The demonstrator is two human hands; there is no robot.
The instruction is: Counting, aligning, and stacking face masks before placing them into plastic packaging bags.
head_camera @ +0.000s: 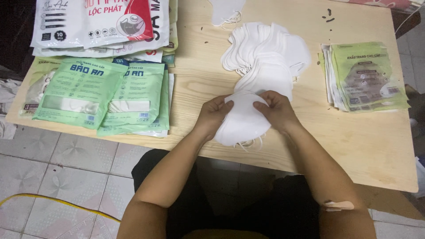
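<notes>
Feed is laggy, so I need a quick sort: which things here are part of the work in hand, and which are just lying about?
In hand:
left hand and right hand gripping a small stack of white fabric face masks
fanned pile of white masks

Lying about:
green filled packets
white-and-red packets
flat green pouches
yellow cable

Green filled packets (99, 95), flat green pouches (367, 77), wooden table (367, 141), tiled floor (57, 168)

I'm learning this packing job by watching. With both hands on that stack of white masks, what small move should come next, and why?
Probably square the stack between both hands, then reach for an empty pouch. The left hand and right hand pinch its top edge, ear loops dangle below, and the flat pouches lie to the right.
</notes>
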